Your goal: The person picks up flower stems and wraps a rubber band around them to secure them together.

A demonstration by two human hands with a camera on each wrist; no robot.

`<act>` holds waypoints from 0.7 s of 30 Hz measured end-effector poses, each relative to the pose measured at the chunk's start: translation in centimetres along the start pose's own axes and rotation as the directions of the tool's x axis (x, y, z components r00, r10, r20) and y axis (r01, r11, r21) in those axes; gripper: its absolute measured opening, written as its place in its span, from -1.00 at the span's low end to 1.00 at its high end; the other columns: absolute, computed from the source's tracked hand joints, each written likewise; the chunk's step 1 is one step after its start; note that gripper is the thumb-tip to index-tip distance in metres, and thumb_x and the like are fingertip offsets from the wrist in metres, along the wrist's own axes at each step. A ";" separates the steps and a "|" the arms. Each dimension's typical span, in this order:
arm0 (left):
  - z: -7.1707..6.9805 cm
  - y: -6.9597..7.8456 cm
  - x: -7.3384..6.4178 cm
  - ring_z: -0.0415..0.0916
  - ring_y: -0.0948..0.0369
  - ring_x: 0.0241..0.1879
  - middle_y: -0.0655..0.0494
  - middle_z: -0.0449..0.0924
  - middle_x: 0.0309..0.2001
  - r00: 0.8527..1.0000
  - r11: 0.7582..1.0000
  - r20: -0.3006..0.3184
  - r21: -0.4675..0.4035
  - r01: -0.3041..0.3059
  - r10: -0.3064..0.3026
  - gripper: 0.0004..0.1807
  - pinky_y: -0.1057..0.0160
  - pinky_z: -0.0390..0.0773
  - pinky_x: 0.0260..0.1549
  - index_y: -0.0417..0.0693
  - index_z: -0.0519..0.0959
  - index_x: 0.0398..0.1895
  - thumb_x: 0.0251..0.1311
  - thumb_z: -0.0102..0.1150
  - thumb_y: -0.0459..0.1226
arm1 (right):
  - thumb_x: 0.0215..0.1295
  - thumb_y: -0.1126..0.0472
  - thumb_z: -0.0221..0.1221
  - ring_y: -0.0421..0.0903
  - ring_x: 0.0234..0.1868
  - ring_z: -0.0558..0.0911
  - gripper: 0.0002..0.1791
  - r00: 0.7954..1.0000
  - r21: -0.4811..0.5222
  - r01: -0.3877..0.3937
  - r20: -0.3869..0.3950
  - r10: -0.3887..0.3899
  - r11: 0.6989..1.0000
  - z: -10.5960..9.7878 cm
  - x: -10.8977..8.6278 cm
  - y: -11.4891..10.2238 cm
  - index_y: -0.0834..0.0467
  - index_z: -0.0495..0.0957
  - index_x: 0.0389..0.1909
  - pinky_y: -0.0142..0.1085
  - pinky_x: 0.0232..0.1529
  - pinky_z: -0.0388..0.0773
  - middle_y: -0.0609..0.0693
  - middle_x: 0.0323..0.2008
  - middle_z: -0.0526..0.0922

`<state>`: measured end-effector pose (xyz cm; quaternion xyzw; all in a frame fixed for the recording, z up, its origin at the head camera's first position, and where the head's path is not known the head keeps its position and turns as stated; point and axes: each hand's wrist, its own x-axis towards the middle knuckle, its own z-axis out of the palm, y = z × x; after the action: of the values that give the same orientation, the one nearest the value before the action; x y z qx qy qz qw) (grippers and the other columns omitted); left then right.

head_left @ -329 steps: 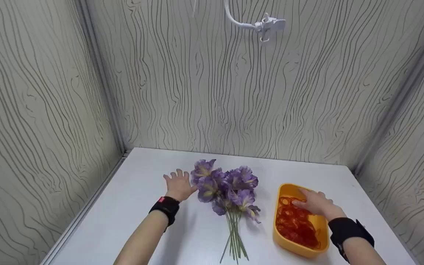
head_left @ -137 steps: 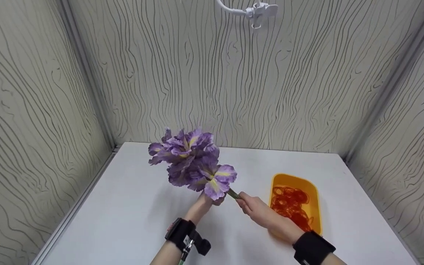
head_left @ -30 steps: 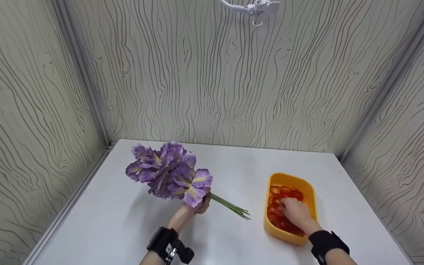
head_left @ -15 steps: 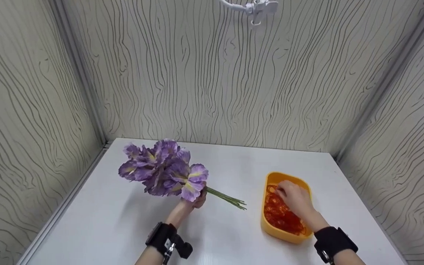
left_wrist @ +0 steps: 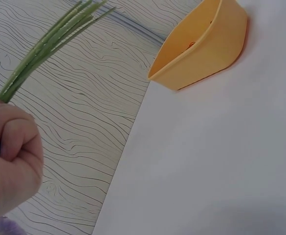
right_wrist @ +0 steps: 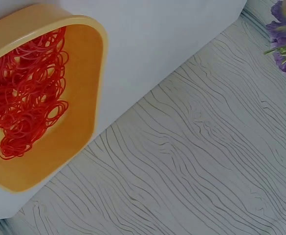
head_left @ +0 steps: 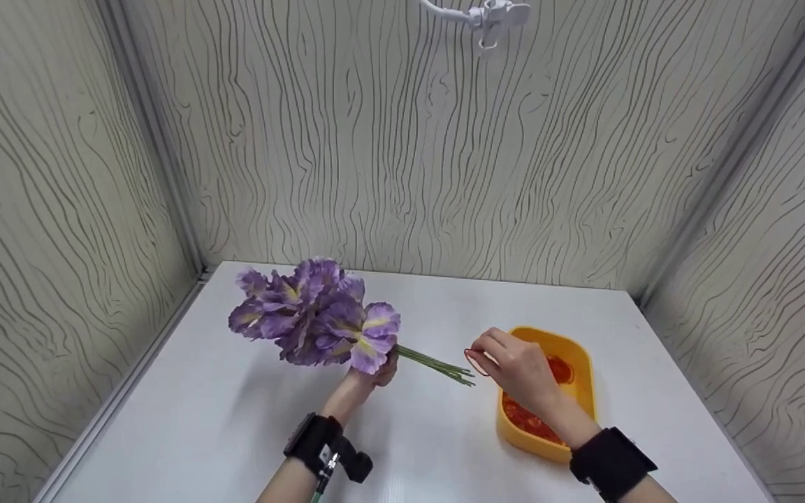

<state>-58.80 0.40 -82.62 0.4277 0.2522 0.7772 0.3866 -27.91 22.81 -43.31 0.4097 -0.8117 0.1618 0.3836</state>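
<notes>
My left hand (head_left: 373, 377) grips a bunch of purple iris-like flowers (head_left: 312, 318) just below the blooms. Beyond the fist, their green stems (head_left: 434, 362) stick out to the right; the left wrist view shows the curled fingers around these stems (left_wrist: 40, 51). Between thumb and fingers my right hand (head_left: 523, 370) pinches a red rubber band (head_left: 471, 362), close to the stem ends but apart from them. Below that hand stands a yellow-orange bin (head_left: 532, 441), partly hidden by it. Many loose red rubber bands (right_wrist: 33, 93) lie inside. Only a sliver of right hand shows in the right wrist view.
The white table (head_left: 430, 447) carries the bin on its right side. Patterned panels (head_left: 374, 140) enclose it at the back and both sides. High on the back panel hangs a white clip arm (head_left: 490, 17).
My right hand has come up out of the bin and moved left toward the stems, with a rubber band in its fingers. My left hand keeps holding the flowers almost in place.
</notes>
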 end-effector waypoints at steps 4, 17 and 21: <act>2.7 0.8 -0.1 -0.03 0.22 -0.93 0.11 0.12 -0.84 0.936 0.989 -0.346 0.150 -0.012 0.064 -0.47 0.18 -0.06 -1.03 -0.08 0.46 -0.69 0.32 -0.35 -0.05 | 0.26 0.06 0.10 -0.22 -0.54 0.50 -0.79 1.000 0.006 0.011 0.012 -0.011 1.000 0.2 0.2 -0.2 0.10 0.54 -0.46 -0.45 -0.50 0.47 -0.14 -0.49 0.50; 30.3 11.6 4.0 -0.12 0.32 -0.86 0.18 0.00 -0.83 0.845 0.907 -0.504 0.418 0.057 0.179 -0.57 0.32 -0.10 -0.91 0.02 0.25 -0.81 0.25 -0.16 -0.11 | 0.27 0.06 0.07 -0.23 -0.56 0.50 -0.78 0.999 -0.011 0.029 -0.029 -0.029 1.000 0.2 -0.1 0.3 0.10 0.53 -0.45 -0.47 -0.50 0.47 -0.14 -0.48 0.49; 32.2 12.3 4.6 -0.11 0.38 -0.89 0.23 0.02 -0.87 0.850 0.899 -0.498 0.431 0.074 0.168 -0.53 0.37 -0.10 -0.96 0.09 0.24 -0.85 0.23 -0.12 -0.04 | 0.28 0.05 0.06 -0.22 -0.57 0.49 -0.76 0.999 -0.010 0.034 -0.038 -0.034 0.999 0.3 -0.2 0.4 0.11 0.53 -0.45 -0.46 -0.51 0.47 -0.13 -0.48 0.49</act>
<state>-37.36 -0.90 -55.24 0.2810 0.5036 0.7972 0.1783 -28.31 22.98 -43.61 0.4183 -0.7979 0.1592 0.4038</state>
